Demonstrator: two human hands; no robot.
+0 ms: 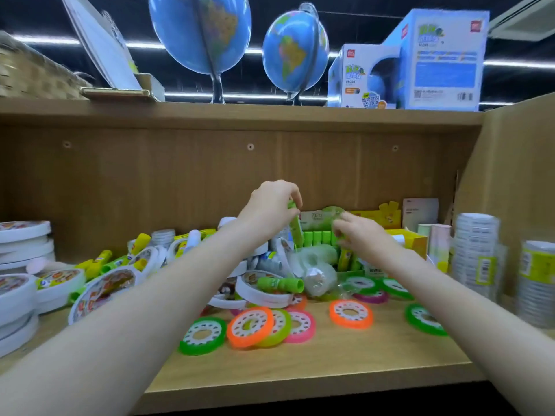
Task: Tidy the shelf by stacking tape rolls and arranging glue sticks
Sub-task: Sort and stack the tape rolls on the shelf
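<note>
Left hand point(267, 210) round cylindrical glue stick point(295, 232)

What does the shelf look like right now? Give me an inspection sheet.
Surface: wooden shelf, front strip bare.
Job's things: coloured tape rolls loose at front; white tape rolls piled left; glue sticks scattered; some upright in a box.
Clutter: plastic wrap mid-shelf.
Hands: left hand pinches a green glue stick; right hand blurred at the box.
Cables: nothing seen.
Surroundings: globes above.
</note>
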